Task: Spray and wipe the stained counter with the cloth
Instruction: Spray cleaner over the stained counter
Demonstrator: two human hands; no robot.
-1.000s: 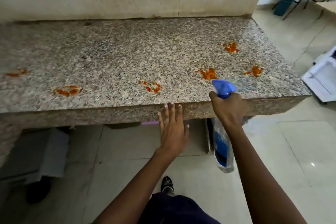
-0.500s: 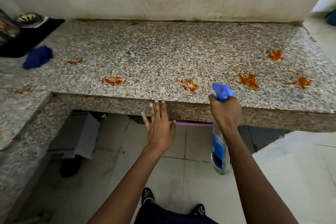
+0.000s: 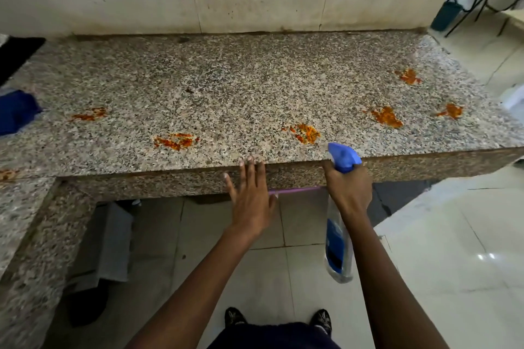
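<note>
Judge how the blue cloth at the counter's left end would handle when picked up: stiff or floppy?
Probably floppy: the blue cloth lies bunched in soft folds on the counter, so it should drape when lifted. Likely light, and unlikely to roll or slide far on the speckled stone. Whether it is damp cannot be told.

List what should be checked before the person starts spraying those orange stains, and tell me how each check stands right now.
1. Spray bottle gripped by the right hand: ok.
2. Nozzle facing the counter: ok, it points toward the nearest stain.
3. Finger on the trigger: cannot tell, it is hidden.
4. Left hand free and out of the spray path: ok, open at the counter's front edge.
5. Blue cloth ready to hand: not ok, it lies at the far left.
</note>
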